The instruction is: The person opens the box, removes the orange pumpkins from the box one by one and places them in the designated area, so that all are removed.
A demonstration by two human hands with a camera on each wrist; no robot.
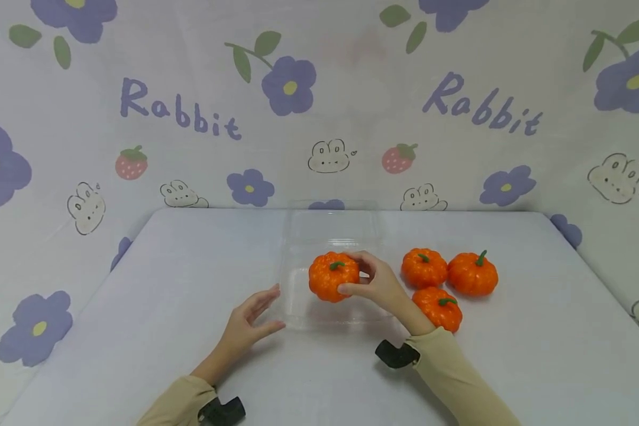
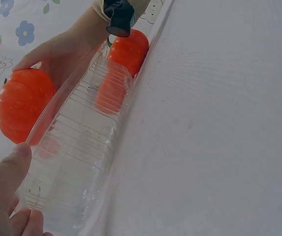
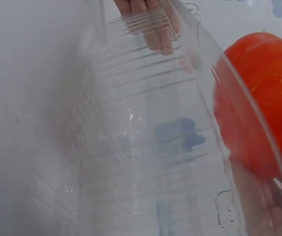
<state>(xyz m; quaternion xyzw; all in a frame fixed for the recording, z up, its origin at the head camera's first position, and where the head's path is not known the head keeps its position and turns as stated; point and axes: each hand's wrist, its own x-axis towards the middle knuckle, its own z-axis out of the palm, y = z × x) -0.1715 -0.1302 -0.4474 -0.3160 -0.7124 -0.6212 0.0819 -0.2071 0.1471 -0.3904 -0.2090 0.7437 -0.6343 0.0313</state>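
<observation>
My right hand grips an orange toy pumpkin with a green stem, thumb at the front and fingers behind its right side. The pumpkin is over a clear plastic container with its lid folded open at the back. In the right wrist view, the pumpkin shows partly through the container's ribbed wall. Beside the container's left edge, my left hand has its thumb and fingers spread apart. The left wrist view shows the thumb at the rim; whether it touches is unclear.
Three more toy pumpkins stand clustered right of the container: one at the back left, one at the right and one in front, partly behind the right forearm. A white cloth covers the table, with a printed backdrop behind.
</observation>
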